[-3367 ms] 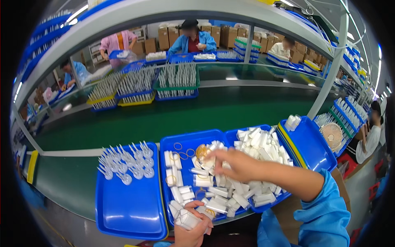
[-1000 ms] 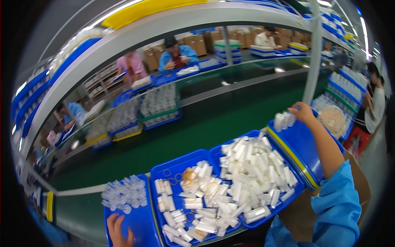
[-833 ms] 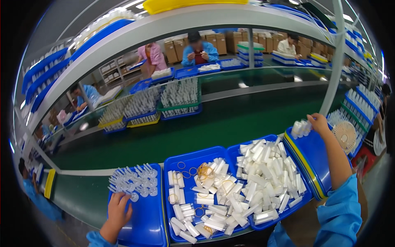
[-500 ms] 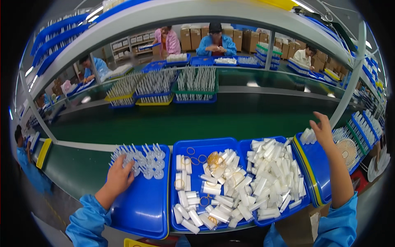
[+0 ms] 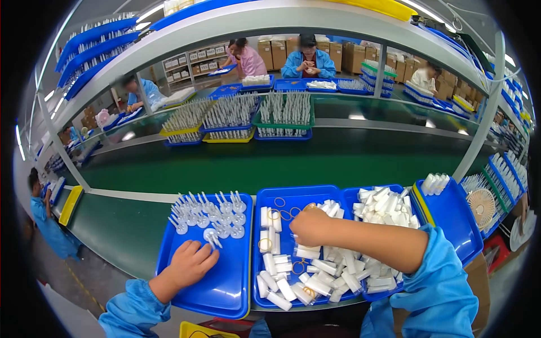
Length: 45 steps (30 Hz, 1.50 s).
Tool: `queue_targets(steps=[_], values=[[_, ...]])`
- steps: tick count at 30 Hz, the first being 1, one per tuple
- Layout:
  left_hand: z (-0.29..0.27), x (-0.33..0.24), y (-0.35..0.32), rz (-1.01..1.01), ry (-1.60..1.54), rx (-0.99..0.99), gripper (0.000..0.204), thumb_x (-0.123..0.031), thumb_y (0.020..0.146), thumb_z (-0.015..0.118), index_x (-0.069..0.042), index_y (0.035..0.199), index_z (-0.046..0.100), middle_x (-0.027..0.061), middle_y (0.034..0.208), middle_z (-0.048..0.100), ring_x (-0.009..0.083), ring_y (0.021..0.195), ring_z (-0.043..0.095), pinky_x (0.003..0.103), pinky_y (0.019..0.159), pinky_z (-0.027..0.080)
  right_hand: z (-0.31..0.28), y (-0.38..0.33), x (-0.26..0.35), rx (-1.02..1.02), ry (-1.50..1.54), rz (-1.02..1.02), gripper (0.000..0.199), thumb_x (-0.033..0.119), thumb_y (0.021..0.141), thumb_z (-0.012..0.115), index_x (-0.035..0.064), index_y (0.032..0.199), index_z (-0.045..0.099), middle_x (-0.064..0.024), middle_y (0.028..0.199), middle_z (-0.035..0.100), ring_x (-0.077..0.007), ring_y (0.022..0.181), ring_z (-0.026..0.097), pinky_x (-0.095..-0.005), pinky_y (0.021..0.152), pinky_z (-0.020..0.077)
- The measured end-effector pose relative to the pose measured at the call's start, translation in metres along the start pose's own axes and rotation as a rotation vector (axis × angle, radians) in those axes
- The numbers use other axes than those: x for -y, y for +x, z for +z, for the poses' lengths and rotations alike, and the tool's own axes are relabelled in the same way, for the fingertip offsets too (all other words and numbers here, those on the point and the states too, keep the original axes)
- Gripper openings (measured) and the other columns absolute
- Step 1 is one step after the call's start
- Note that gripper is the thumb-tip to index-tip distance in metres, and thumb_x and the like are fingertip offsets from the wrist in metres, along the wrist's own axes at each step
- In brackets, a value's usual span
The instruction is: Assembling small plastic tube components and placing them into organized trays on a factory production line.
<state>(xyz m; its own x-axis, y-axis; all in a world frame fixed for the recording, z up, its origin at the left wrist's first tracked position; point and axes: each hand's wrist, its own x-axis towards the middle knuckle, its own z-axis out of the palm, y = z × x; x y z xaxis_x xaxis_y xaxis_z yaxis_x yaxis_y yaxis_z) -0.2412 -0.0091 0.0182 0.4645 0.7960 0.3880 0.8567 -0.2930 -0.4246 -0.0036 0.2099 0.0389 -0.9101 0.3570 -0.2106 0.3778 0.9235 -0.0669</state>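
My left hand [image 5: 194,263] is over the left blue tray [image 5: 225,287], its fingers drawn together at a tilted clear plastic piece with a round base and thin stem [image 5: 212,235]. They appear to pinch it. Beyond it, several similar pieces [image 5: 194,211] stand stems up. My right hand [image 5: 311,227] reaches across into the middle blue tray [image 5: 293,190], closed over the spot by the rubber bands [image 5: 280,201]. Its fingertips are hidden, so what they hold cannot be made out. White tubular pieces in clear sleeves [image 5: 324,270] lie loose around it.
A third blue tray [image 5: 360,191] is heaped with white pieces. On the stacked trays at right [image 5: 453,225] stands a small white group [image 5: 435,183]. Filled trays [image 5: 284,115] sit across the green conveyor [image 5: 236,163]. A grey post [image 5: 484,118] rises at right; co-workers sit opposite.
My right hand has come left from the stacked trays to the middle tray, leaving the white group behind. My left hand has drawn nearer, off the standing pieces, and one piece now tilts at its fingers.
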Motion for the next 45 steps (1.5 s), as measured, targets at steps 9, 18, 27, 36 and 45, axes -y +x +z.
queue_targets(steps=[9, 18, 27, 36, 45], values=[[0.037, 0.02, -0.003, -0.443, -0.296, 0.022, 0.022, -0.01, 0.071, 0.064, -0.005, 0.092, 0.057, 0.0141, 0.103, 0.054, 0.0342, 0.094, 0.054, 0.04, 0.077, 0.047, 0.01, 0.006, 0.027, 0.175, -0.195, -0.041, 0.016, 0.009, 0.071, 0.057, 0.0057, 0.084, 0.067, -0.0111, 0.086, 0.066, -0.0267, 0.082, 0.064, -0.0367, 0.063, 0.0508], [0.017, 0.027, 0.002, -0.617, -0.741, 0.09, 0.012, -0.006, 0.076, 0.062, -0.003, 0.085, 0.053, 0.0122, 0.086, 0.06, 0.0313, 0.074, 0.059, 0.036, 0.064, 0.048, 0.007, -0.059, 0.015, -0.304, 0.304, -0.166, 0.02, 0.008, 0.068, 0.06, 0.0133, 0.087, 0.059, -0.0024, 0.093, 0.058, -0.0243, 0.086, 0.059, -0.0361, 0.071, 0.0483], [0.004, -0.003, -0.002, -0.801, -0.423, -0.109, 0.035, -0.011, 0.069, 0.07, -0.005, 0.1, 0.056, 0.0184, 0.104, 0.052, 0.0304, 0.078, 0.058, 0.036, 0.066, 0.048, -0.016, -0.106, -0.003, -0.462, 0.647, 0.024, 0.022, 0.001, 0.064, 0.068, 0.0083, 0.083, 0.061, -0.0033, 0.095, 0.064, -0.0196, 0.085, 0.058, -0.0286, 0.07, 0.0445], [0.016, -0.005, 0.0, -0.622, -0.348, 0.07, 0.026, -0.005, 0.069, 0.064, -0.003, 0.095, 0.058, 0.0136, 0.09, 0.052, 0.0314, 0.075, 0.056, 0.04, 0.062, 0.047, -0.011, -0.137, 0.011, -0.688, 0.493, -0.144, 0.025, -0.001, 0.063, 0.066, 0.0072, 0.086, 0.061, -0.0057, 0.092, 0.063, -0.0245, 0.077, 0.057, -0.0343, 0.07, 0.0465], [-0.03, -0.027, 0.004, -0.765, -0.583, 0.024, 0.022, 0.004, 0.065, 0.064, -0.001, 0.085, 0.057, 0.0153, 0.083, 0.051, 0.0332, 0.073, 0.056, 0.035, 0.061, 0.047, 0.022, -0.176, 0.056, -0.931, 1.244, 0.062, 0.048, 0.001, 0.08, 0.059, 0.0028, 0.119, 0.032, -0.0111, 0.095, 0.055, -0.0117, 0.076, 0.056, -0.0221, 0.064, 0.0461]])
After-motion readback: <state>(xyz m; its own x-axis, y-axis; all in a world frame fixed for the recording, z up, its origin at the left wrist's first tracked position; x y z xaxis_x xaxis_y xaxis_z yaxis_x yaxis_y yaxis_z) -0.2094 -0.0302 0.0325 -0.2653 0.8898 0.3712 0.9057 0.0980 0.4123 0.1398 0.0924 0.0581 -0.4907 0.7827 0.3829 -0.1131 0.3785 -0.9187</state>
